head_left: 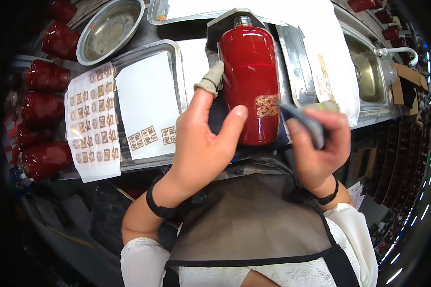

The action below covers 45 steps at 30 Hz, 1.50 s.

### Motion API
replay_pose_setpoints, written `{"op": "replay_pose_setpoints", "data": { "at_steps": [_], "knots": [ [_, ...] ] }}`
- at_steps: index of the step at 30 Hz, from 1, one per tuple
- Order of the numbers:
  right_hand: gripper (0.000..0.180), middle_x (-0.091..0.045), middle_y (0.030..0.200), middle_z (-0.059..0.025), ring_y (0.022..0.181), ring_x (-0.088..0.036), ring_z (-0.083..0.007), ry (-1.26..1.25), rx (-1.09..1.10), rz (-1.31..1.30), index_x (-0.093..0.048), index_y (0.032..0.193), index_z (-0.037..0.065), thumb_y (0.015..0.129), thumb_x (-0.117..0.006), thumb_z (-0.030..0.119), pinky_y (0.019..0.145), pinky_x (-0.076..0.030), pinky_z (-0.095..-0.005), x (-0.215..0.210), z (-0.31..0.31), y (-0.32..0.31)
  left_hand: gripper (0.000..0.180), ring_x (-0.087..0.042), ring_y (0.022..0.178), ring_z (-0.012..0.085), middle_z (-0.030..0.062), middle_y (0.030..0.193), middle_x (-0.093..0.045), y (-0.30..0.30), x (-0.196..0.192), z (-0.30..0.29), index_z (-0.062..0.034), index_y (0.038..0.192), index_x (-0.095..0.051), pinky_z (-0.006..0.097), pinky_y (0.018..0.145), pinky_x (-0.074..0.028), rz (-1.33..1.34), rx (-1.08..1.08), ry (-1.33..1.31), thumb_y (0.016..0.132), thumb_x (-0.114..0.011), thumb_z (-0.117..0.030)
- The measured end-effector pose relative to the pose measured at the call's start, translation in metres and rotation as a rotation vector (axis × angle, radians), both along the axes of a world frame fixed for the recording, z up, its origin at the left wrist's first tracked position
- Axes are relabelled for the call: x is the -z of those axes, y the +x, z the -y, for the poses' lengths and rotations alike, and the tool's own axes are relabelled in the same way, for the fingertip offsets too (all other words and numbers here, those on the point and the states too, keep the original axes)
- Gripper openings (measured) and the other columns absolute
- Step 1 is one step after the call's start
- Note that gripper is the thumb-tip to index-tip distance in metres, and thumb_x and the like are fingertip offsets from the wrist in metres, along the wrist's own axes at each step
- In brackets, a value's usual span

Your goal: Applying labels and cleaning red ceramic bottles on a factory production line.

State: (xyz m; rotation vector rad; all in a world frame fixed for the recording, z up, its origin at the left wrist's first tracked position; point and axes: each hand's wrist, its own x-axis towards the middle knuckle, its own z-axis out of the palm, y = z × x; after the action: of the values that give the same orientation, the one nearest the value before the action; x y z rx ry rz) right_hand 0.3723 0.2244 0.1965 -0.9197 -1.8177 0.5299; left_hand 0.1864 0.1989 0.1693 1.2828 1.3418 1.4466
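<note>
Head view: red bottle (pixel 248 57) centred on surface (pixel 184 31), neck pointing away from person. Gold decal (pixel 267 106) on bottle's lower right. Left hand (pixel 203 138): thumb and sheathed finger spread along bottle's left side; other fingers hidden, hold cannot be told. Right hand (pixel 321 148): grip closed on dark flat tool (pixel 307 123), blurred, right of bottle. Decal sheet (pixel 93 160) far left of bottle.
</note>
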Motion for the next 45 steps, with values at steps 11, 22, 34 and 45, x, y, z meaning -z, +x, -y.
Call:
{"op": "replay_pose_setpoints", "data": {
  "at_steps": [11,22,34,45],
  "knots": [
    [0.025,-0.063,0.085,-0.0093,0.075,-0.059,-0.0218,-0.079,0.145,0.000,-0.064,0.093,0.002,0.073,-0.075,-0.006,0.068,-0.047,-0.0310,0.028,0.006,-0.009,0.069,-0.058,0.119,0.0236,0.0235,0.132,-0.055,0.013,-0.002,-0.011,0.0072,0.146,-0.031,0.034,0.100,-0.048,0.121,0.049,-0.105,0.091,-0.070,-0.011],
    [0.036,-0.067,0.084,-0.0093,0.073,-0.062,-0.0273,0.121,-0.025,0.131,-0.069,0.097,0.005,0.065,-0.076,-0.009,0.064,-0.049,-0.0364,0.007,-0.004,-0.006,0.060,-0.050,0.131,0.0215,0.0208,0.142,-0.049,-0.006,0.006,-0.007,0.0005,0.149,-0.032,0.034,0.108,-0.041,0.207,0.131,-0.144,0.097,-0.059,-0.009],
    [0.027,-0.065,0.085,-0.0072,0.071,-0.060,-0.0250,0.299,-0.346,0.230,-0.071,0.091,0.008,0.065,-0.076,0.001,0.064,-0.048,-0.0361,0.008,-0.006,-0.002,0.056,-0.042,0.137,0.0258,0.0161,0.145,-0.046,-0.012,0.007,-0.004,0.0047,0.146,-0.035,0.039,0.116,-0.030,0.329,0.176,-0.136,0.098,-0.059,-0.013],
    [0.019,-0.065,0.086,-0.0058,0.078,-0.061,-0.0117,-0.303,-0.009,-0.135,-0.062,0.100,0.002,0.083,-0.070,0.007,0.069,-0.050,-0.0279,-0.004,-0.056,-0.005,0.071,-0.046,0.133,0.0287,0.0239,0.144,-0.046,-0.004,0.001,0.001,0.0082,0.149,-0.027,0.038,0.112,-0.033,0.069,0.180,-0.063,0.094,-0.063,-0.019]
  ]
}}
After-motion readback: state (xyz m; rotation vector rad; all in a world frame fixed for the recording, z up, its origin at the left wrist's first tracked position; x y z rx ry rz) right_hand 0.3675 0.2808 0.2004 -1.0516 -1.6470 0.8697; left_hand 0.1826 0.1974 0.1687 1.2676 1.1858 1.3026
